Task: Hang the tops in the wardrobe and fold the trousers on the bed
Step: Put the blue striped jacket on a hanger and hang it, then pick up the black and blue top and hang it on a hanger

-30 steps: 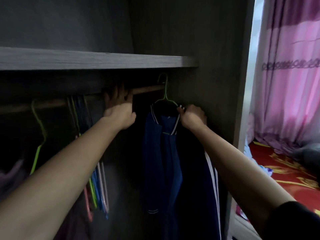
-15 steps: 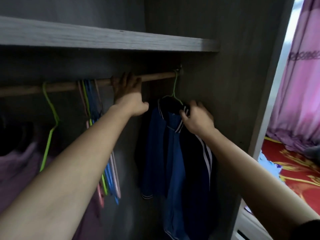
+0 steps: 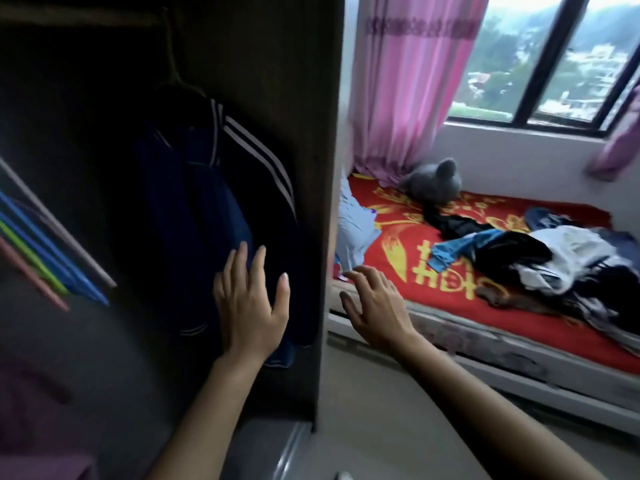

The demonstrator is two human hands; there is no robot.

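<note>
Inside the wardrobe (image 3: 277, 81) on the left, one blue striped jacket (image 3: 207, 209) hung. Two hands held nothing: the left hand (image 3: 249, 306) was spread flat against or just before the jacket's lower part, the right hand (image 3: 377, 306) spread open toward the bed (image 3: 391, 244) on the right. One tangled heap of clothes (image 3: 554, 261) lay there, its pieces uncountable. Hanging this top looked done; next, a reach to the heap for another garment.
</note>
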